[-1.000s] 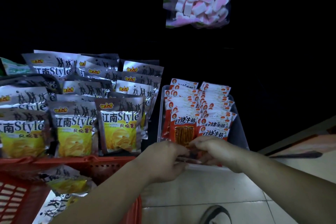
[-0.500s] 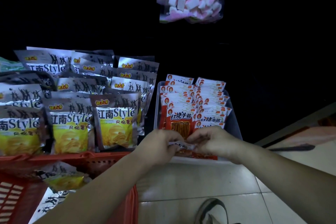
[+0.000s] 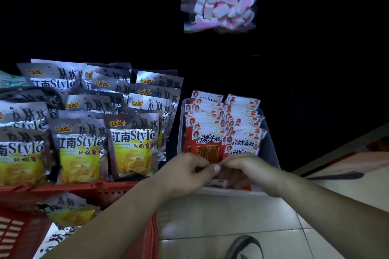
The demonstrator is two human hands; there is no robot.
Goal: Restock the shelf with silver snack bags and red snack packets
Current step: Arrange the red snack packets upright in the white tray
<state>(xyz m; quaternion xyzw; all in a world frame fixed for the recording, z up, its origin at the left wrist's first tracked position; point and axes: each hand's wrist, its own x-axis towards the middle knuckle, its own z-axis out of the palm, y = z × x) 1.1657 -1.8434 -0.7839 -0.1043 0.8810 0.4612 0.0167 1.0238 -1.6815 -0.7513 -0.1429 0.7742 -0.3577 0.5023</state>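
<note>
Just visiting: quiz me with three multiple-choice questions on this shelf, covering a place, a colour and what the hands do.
1. The red snack packets stand: A in a bin right of the silver snack bags; B on the floor; C hung overhead.
2. The basket is: A blue; B red; C green.
3. The left hand and right hand: A hang empty; B lift a bottle; C pinch a red snack packet at the bin's front.
A, bin sits beside the silver bags; B, red rim; C, fingers curl on one packet.

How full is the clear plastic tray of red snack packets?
Nearly full: two rows of red snack packets fill the clear plastic tray back to front.
</note>
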